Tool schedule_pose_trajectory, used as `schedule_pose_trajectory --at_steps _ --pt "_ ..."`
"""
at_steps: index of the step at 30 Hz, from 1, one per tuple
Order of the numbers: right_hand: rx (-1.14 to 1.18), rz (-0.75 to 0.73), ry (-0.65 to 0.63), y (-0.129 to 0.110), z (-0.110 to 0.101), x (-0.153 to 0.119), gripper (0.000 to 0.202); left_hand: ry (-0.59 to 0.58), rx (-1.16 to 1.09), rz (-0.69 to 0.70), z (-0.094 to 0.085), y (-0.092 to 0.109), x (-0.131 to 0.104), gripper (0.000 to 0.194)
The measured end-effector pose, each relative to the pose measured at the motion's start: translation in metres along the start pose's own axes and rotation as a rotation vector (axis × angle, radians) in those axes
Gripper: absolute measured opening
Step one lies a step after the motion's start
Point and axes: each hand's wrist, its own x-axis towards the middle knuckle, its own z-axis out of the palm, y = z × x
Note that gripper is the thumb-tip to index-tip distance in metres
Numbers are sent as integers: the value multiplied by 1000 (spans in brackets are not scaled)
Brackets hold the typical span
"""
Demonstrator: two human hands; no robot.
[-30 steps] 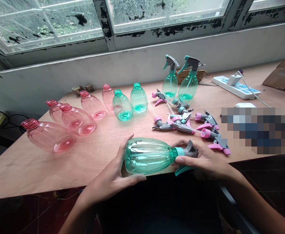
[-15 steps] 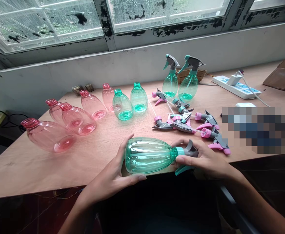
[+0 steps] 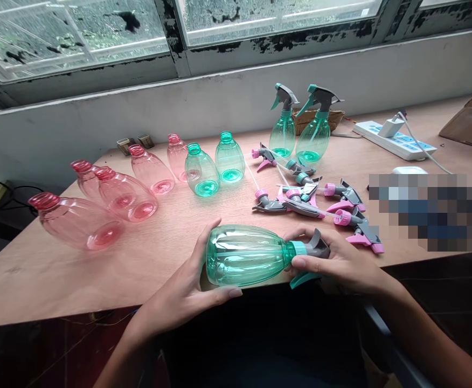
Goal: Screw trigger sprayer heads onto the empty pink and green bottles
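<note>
A green see-through spray bottle [image 3: 246, 256] lies sideways between my hands, over the table's front edge. Its grey and teal spray head points right. My left hand [image 3: 193, 285] cups the bottle's base, thumb below and a finger above. My right hand [image 3: 328, 258] grips the neck and spray head, with the thumb on the teal collar and the teal trigger hanging beneath. Just past my right hand lie several loose spray heads [image 3: 306, 207] with grey bodies and pink or teal collars, their thin tubes sticking out.
Several pink bottles [image 3: 129, 196] without heads stand at left on the wooden table [image 3: 171, 291]. Two open green bottles [image 3: 202, 172] stand mid-table. Behind are two green bottles with heads [image 3: 312, 134]. At right are a power strip [image 3: 397, 141], a cardboard box [image 3: 468, 118] and a blurred patch.
The view has tilted slightly, so the table and bottles sit a little higher in the picture. Both hands keep the same hold on the spray bottle.
</note>
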Motion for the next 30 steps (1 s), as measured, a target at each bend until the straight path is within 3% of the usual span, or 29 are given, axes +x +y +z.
schedule_pose_trajectory --at_steps 15,30 --pt "48 -45 -13 -1 -1 0 26 -8 4 12 0 2 2 100" --pt "34 -24 17 0 -1 -1 31 0 5 41 0 2 3 100"
